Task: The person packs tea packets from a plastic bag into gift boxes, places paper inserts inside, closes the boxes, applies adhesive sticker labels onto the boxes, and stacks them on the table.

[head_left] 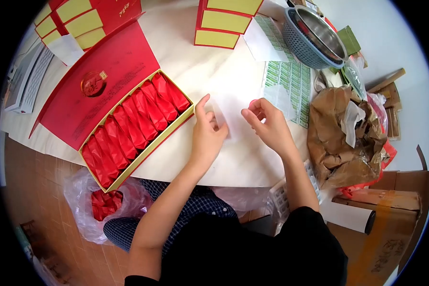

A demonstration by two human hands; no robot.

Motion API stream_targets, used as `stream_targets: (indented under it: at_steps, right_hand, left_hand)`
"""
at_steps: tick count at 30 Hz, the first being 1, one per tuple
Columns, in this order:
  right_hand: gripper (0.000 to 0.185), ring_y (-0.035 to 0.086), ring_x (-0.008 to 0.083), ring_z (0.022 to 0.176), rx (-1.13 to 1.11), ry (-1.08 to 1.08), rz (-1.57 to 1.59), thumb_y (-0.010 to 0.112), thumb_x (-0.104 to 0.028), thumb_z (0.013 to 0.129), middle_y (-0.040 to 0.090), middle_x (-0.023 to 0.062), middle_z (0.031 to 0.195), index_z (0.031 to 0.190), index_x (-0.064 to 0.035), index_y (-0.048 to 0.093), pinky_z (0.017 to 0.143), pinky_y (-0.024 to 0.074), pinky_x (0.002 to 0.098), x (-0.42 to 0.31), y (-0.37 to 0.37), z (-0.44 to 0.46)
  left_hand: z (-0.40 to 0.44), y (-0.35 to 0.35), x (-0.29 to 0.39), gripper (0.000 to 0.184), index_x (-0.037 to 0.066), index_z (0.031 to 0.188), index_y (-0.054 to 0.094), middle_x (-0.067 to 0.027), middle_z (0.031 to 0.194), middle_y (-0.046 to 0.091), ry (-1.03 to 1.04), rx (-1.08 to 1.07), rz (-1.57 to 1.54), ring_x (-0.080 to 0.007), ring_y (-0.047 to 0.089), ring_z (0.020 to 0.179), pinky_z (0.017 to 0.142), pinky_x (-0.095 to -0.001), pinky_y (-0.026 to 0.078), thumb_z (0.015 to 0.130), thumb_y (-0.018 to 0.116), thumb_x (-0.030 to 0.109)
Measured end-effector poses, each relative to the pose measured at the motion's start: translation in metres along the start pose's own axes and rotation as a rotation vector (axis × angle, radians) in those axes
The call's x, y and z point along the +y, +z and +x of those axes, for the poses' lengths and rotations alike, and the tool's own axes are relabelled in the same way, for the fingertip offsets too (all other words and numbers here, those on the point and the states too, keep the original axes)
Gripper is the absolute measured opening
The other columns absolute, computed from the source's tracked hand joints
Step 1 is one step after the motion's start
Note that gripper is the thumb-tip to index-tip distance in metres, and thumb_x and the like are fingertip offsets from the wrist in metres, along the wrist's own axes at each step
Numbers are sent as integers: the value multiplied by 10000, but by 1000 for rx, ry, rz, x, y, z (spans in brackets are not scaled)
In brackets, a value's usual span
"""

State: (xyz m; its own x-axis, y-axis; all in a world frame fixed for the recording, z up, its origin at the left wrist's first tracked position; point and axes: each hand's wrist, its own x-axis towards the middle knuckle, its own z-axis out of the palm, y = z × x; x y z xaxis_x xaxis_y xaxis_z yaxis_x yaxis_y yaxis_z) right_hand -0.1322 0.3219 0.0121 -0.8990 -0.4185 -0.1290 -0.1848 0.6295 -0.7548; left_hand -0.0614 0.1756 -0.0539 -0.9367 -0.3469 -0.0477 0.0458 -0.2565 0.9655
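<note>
Over the pale table, my left hand (pixel 208 131) has its fingers apart and curved, beside a translucent white sheet or bag (pixel 231 117). Whether that hand touches the sheet is hard to tell. My right hand (pixel 268 121) is closed in a pinch, with a small pinkish-red thing (pixel 253 103) at its fingertips, too small to name. To the left of both hands lies an open red gift box (pixel 143 158) with a yellow inner edge, tilted across the table edge. Several red foil packets (pixel 132 119) stand in a row inside it, and its red lid (pixel 100 81) is folded back.
Stacked red-and-yellow boxes (pixel 224 21) stand at the back. Green-printed label sheets (pixel 291 81) lie right of my hands, near a blue basket with a metal bowl (pixel 314 40). Crumpled brown paper (pixel 338 138) sits at the right edge. A plastic bag (pixel 81 190) hangs below left.
</note>
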Motion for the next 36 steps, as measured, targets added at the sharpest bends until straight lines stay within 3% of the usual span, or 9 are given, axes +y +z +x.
stream_targets:
  at_steps: [4,9,12,14,18,20,24,26,36]
  right_hand:
    - [483,665,287,709,-3,-205,-165,718,-401,800,653,148,789,970,32,586,612,503,370,-12,8,-18]
    - [148,624,408,696,202,-152,-256,615,-158,850,634,220,733,820,-14,627,624,490,460,-4,7,-13]
    - [113,648,349,713,670,-267,-374,623,-137,876,650,191,769,897,-29,645,636,500,390,-30,-30,-24]
    - [78,598,202,694,928,-491,-252,647,-3,850,624,107,809,925,15,640,637,486,281,-51,-45,-38]
    - [218,545,178,685,1130,-950,-522,676,84,749,574,69,788,940,-21,676,563,436,276,-85,-26,-56]
    - [275,539,186,669,916,-1087,-581,681,81,676,565,54,776,919,-45,704,540,425,292,-100,-5,-58]
    - [340,587,201,710,459,-1376,-362,660,-94,629,621,69,842,959,-40,717,585,464,286,-121,67,-41]
    - [415,572,191,691,352,-1470,-360,625,-116,648,612,71,886,1041,7,673,565,451,279,-136,100,-39]
    - [460,562,255,893,-3,-1380,-292,674,-121,701,575,98,1048,1148,-29,616,783,455,353,-140,181,-26]
  left_hand:
    - [-1,3,-4,808,69,1429,188,-117,865,621,134,-23,341,-165,620,688,583,-295,475,796,688,12]
    - [-8,2,10,767,74,1417,232,-131,816,610,79,-25,513,-219,621,657,548,-332,467,801,689,41]
    - [-12,2,18,699,71,1399,323,-111,837,601,-87,-64,419,-186,557,608,593,-302,475,805,691,72]
    - [-7,0,-10,634,64,1368,382,-179,993,593,361,38,641,-258,616,801,720,-371,505,814,690,100]
    - [-40,-17,31,551,62,1346,445,-240,1309,468,319,5,866,-388,519,1111,913,-439,463,857,649,216]
    - [-58,-40,49,500,62,1335,470,-230,1289,500,369,37,950,-345,570,1043,895,-419,481,905,585,290]
    - [-86,-101,93,438,34,1308,489,-118,1044,640,83,138,-92,-171,622,820,666,-261,515,985,493,329]
    - [-93,-126,121,420,24,1317,478,-46,964,637,93,333,-102,-76,569,735,574,-198,461,977,525,268]
    - [-89,-215,123,269,32,1095,635,-129,754,657,240,667,777,-181,628,628,606,-303,501,827,649,51]
